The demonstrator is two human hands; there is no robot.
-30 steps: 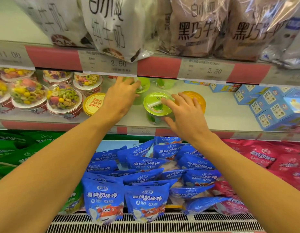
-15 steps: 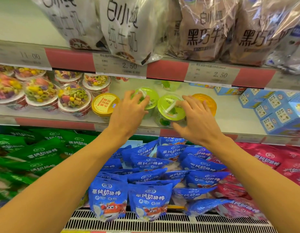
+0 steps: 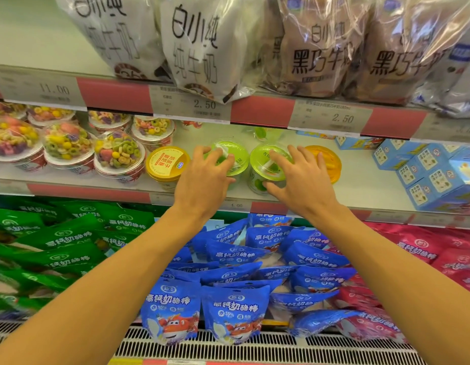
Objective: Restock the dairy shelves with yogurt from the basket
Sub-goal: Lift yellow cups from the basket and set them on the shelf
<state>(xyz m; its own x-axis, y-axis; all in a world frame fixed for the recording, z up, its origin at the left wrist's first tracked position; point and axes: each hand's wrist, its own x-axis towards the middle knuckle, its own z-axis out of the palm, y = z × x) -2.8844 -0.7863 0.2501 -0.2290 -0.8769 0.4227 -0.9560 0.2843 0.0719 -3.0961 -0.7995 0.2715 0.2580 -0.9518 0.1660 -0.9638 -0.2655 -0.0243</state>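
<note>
Left hand: the left hand (image 3: 205, 177) is reaching onto the middle shelf (image 3: 360, 188) with its fingers (image 3: 202, 154) spread and curved over the lid of the left green-lidded yogurt cup (image 3: 238, 155), and the thumb is lying against the cup's near side, so the hand is gripping it from above.
Right hand: the right hand (image 3: 299, 177) is reaching in beside it, fingers half spread and bent, with the fingertips (image 3: 274, 155) lying on the lid of the right green-lidded yogurt cup (image 3: 263, 164) and the thumb pressing the cup's front wall, so it is holding that cup as well.
Yogurt position: both green cups are standing upright side by side near the front edge of the middle shelf, close together but with a narrow gap showing between them.
Neighbours on the left: a yellow-lidded cup (image 3: 167, 161) is standing just beside the left hand, and cereal-topped cups (image 3: 118, 154) are sitting in rows farther left.
Neighbours on the right: an orange-lidded cup (image 3: 326, 160) is sitting just behind the right hand, partly hidden by it, and blue cartons (image 3: 436, 175) are standing well apart at the shelf's right end.
Above: bagged milk (image 3: 197, 48) is lying on the top shelf over price tags (image 3: 191, 104).
Below: blue snack pouches (image 3: 234, 309) are lying heaped under the forearms, with green pouches (image 3: 57, 241) to the left and red pouches (image 3: 434, 254) to the right.
</note>
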